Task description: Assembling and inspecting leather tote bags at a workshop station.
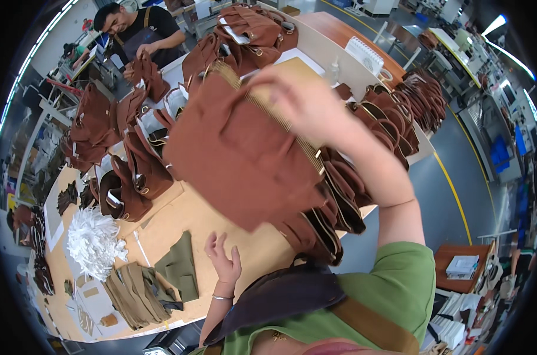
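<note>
A reddish-brown handbag (239,160) hangs tilted in the air above the table, slightly blurred. A gold-toothed zipper (274,112) runs along its upper edge. My right hand (295,103), also smeared by motion, grips the bag by its handle near that zipper, with the arm stretched across from the right. Below the bag, my left hand (224,260) is raised over the table, its fingers apart and nothing in them. A silver bangle sits on that wrist.
Several brown bags (129,177) crowd the table's left and far side, more (390,121) the right. White strips (94,242), olive fabric pieces (135,293) and a white stick-like tool (141,247) lie on the tan tabletop (203,216). A co-worker (144,41) handles a bag opposite.
</note>
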### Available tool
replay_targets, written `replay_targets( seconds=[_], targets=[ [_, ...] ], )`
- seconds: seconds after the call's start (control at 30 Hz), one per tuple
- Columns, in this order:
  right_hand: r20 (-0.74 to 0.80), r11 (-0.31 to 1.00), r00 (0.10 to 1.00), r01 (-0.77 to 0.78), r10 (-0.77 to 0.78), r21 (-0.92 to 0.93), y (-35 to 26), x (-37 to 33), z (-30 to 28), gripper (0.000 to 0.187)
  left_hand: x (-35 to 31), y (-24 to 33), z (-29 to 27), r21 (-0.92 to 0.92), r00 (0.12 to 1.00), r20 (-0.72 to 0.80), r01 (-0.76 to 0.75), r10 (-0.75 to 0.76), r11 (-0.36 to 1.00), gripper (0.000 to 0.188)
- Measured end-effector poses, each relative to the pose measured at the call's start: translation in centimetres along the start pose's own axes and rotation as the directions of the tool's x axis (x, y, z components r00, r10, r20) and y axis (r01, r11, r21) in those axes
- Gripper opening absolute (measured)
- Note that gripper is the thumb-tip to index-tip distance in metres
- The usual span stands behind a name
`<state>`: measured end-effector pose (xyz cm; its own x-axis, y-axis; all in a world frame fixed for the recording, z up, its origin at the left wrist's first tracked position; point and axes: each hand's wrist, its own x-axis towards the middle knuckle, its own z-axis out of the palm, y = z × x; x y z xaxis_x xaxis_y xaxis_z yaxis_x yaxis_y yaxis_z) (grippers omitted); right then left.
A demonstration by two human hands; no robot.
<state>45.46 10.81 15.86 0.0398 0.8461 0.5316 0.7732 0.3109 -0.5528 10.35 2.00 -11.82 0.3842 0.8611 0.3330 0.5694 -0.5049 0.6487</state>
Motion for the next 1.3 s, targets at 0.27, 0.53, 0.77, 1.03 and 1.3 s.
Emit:
replay_targets(
  seconds=[0.27, 0.53, 0.77, 1.03, 1.3],
  targets=[
    [-0.233, 0.850, 0.963, -0.008, -0.135, -0.527, 18.2, 6.7, -6.0, 0.027, -7.0, -5.5, 5.3, 0.456, 0.916, 0.284, 0.129, -0.281, 0.881, 0.054],
    [-0.202, 0.356, 0.746, -0.514, 0.634, -0.781, 38.5, 2.2, -3.8, 0.036, -7.2, -6.0, 6.2, 0.549, 0.935, 0.257, 0.067, -0.244, 0.833, 0.054],
    [-0.329, 0.193, 0.655, -0.593, 0.680, -0.782, 36.5, 5.9, -0.8, 0.041, -7.3, -5.5, 6.0, 0.564, 0.935, 0.240, 0.086, -0.262, 0.822, 0.051],
    [-0.008, 0.872, 0.978, -0.189, 0.208, -0.453, 28.9, 11.2, 14.9, 0.072, -7.0, -5.7, 5.8, 0.510, 0.952, 0.217, 0.079, -0.217, 0.857, 0.052],
    [0.043, 0.913, 0.928, -0.355, 0.370, -0.199, 18.9, 11.3, 24.7, 0.048, -6.9, -5.1, 5.0, 0.461, 0.969, 0.158, 0.099, -0.191, 0.882, 0.051]
  ],
)
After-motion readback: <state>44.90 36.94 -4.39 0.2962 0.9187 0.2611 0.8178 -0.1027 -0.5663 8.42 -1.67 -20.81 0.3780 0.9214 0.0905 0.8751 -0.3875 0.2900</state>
